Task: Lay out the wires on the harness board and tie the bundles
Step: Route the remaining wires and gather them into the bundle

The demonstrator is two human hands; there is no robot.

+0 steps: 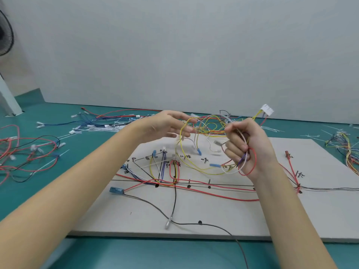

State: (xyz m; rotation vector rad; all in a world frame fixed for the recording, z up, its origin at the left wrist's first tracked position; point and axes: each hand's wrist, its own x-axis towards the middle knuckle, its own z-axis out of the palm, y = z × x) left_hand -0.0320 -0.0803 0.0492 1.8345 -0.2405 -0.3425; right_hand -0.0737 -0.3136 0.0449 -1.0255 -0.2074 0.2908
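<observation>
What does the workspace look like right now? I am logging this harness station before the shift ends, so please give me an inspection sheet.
Surface: teal table bearing a grey harness board with handwritten marks.
Job's things: red, black, yellow and white wires laid along the board's lines; blue terminal at the left edge.
Clutter: loose wire heaps at left, far centre and right; white cable ties.
Hands: right hand grips a looped wire bundle with a white connector; left hand open, fingers at the loops.
Cables: black wire running off the near edge.
Surroundings: plain wall, fan at left.
</observation>
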